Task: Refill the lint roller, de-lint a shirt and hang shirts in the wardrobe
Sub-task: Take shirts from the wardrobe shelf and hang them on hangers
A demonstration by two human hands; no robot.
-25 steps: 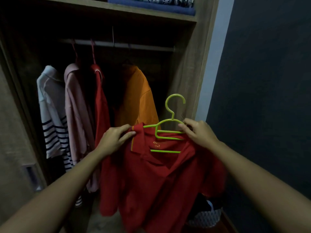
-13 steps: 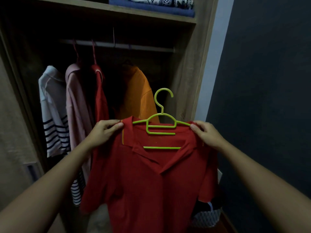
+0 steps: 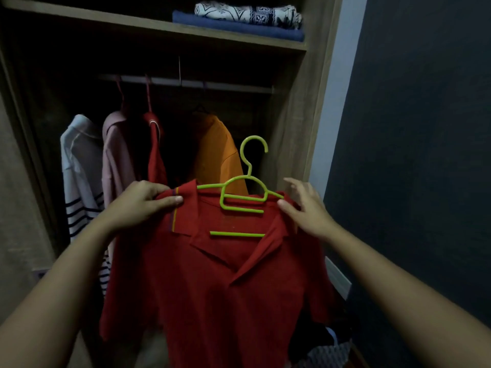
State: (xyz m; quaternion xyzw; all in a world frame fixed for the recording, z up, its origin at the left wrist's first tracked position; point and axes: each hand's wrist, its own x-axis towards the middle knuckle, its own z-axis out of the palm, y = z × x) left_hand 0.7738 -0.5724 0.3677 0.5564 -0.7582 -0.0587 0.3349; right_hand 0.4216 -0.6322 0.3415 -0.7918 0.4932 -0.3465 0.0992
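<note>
The red polo shirt (image 3: 212,274) is up on its green hanger (image 3: 239,234), held in the air in front of the open wardrobe (image 3: 292,128), well below the rail (image 3: 199,85). This looks like the hanging step, with the collar and shoulders being squared first. The left hand (image 3: 140,203) pinches the striped collar edge, thumb on top. The right hand (image 3: 305,208) has its fingers spread and loose, with only the thumb touching the other shoulder. That leaves the soft knit cloth draped and limp, hanging from one pinch.

The hanger is thin, smooth plastic with a rounded open hook. Next, a hand probably needs to take its neck and lift the hook over the metal rail, likely to the right of the orange shirt (image 3: 215,155). Further left hang a red shirt (image 3: 155,155), a pink one (image 3: 117,155) and a white striped one (image 3: 79,168). Folded patterned textiles (image 3: 239,25) sit on the shelf above.
</note>
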